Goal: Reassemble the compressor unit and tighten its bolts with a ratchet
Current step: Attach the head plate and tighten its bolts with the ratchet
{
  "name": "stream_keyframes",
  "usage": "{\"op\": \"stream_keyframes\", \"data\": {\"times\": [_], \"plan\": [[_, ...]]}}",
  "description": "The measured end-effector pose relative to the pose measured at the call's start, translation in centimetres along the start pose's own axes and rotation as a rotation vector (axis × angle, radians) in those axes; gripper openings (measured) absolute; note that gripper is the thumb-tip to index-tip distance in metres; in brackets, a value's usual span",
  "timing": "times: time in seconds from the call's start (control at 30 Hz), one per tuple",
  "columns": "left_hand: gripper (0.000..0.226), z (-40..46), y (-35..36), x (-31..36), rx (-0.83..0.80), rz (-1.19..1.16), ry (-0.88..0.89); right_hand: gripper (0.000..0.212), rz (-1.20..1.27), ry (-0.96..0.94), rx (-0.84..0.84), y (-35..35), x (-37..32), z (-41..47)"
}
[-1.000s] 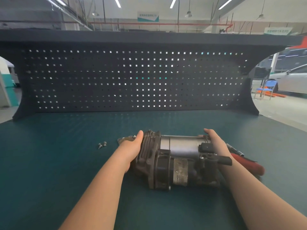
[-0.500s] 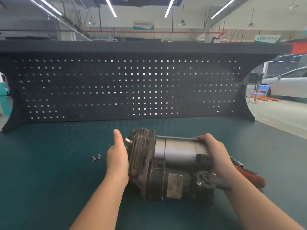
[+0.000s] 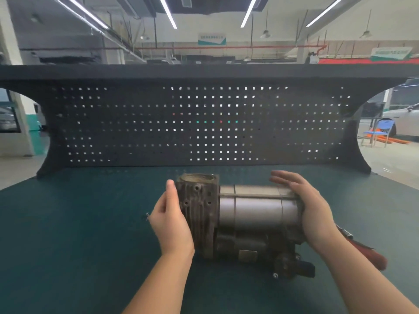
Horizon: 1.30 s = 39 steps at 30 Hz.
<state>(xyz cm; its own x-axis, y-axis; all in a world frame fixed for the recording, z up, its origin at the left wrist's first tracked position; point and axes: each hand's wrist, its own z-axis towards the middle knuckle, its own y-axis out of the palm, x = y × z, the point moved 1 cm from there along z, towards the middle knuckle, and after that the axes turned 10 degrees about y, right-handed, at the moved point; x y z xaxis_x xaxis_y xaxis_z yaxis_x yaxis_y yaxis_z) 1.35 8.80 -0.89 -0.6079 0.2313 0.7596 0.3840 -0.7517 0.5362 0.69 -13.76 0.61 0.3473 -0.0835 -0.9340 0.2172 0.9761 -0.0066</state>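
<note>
On the worktop [image 3: 68, 245] between both hands lies the compressor [image 3: 244, 218], long side left to right, left hand [image 3: 170, 220] open at its finned end, right hand [image 3: 310, 211] open on the other.

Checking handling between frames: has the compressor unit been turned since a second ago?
Yes. The compressor unit has rolled on the green bench top; its open cylinder bore now faces up toward the pegboard.

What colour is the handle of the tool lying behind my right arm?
Red, with a metal shaft; the tool handle shows in the head view, partly hidden by the right forearm.
</note>
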Motion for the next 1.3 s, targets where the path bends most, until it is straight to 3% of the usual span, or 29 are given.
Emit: {"op": "stream_keyframes", "data": {"times": [0.1,0.17,0.33,0.5,0.6,0.77,0.87,0.93,1.17,1.3], "plan": [[0.024,-0.6,0.0,0.2,-0.030,0.024,0.031,0.027,0.065,0.325,0.107,0.0,-0.2,-0.2],[0.020,-1.3,-0.3,0.0,-0.048,0.037,0.010,0.027,0.135,0.407,0.131,0.1,-0.3,-0.5],[0.034,-1.3,-2.1,-0.4,-0.143,-0.054,-0.121,0.044,0.135,0.329,0.165,0.4,-0.5,-1.2],[0.031,-1.7,-2.3,0.2,-0.234,-0.273,-0.260,0.044,0.186,0.198,0.125,0.1,0.4,-0.9],[0.043,-1.8,-2.0,1.0,-0.340,-0.298,-0.285,0.043,0.230,0.147,0.100,-0.2,1.0,-0.8],[0.070,-1.0,-2.2,2.1,-0.481,-0.133,-0.353,0.035,0.205,0.046,0.160,-0.1,1.1,-1.2],[0.054,-0.6,-2.4,2.4,-0.501,-0.066,-0.390,0.037,0.170,-0.072,0.214,0.1,1.1,-1.6],[0.042,-0.6,-2.4,2.3,-0.486,-0.028,-0.380,0.037,0.166,-0.059,0.218,0.1,1.0,-1.6],[0.042,-0.2,-1.8,1.4,-0.386,-0.019,-0.289,0.041,0.144,0.233,0.159,-0.3,0.5,-0.7],[0.051,0.4,-2.3,1.5,-0.449,-0.083,-0.303,0.028,0.110,0.211,0.166,-0.5,0.2,-0.5]]}}
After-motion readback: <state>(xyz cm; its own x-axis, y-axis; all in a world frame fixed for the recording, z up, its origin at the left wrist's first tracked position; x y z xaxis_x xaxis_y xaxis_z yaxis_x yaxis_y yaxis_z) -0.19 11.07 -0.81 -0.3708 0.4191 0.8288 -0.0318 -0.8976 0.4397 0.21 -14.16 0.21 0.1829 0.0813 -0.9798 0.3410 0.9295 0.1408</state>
